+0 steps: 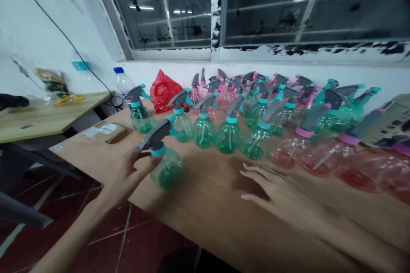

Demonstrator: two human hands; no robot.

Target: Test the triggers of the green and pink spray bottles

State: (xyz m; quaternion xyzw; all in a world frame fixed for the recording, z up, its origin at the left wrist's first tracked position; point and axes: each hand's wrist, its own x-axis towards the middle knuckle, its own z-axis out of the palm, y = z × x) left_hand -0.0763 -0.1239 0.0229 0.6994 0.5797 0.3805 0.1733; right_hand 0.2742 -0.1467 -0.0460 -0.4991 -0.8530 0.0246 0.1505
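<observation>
My left hand (136, 168) grips a green spray bottle (168, 168) around its neck, just below the grey and teal trigger head. The bottle is slightly blurred, and I cannot tell whether its base touches the table. Over the bare tabletop to the right, my right hand (272, 187) has its fingers stretched apart and holds nothing. Beyond it stand a green spray bottle (258, 140) and a pink spray bottle (286, 149), both apart from the fingers.
Several more green and pink spray bottles fill the table (205, 196) back to the window wall. A red plastic bag (165, 89), a small cardboard box (109, 132) and a blue-capped bottle (123, 81) are at the left. A carton (390, 123) stands far right.
</observation>
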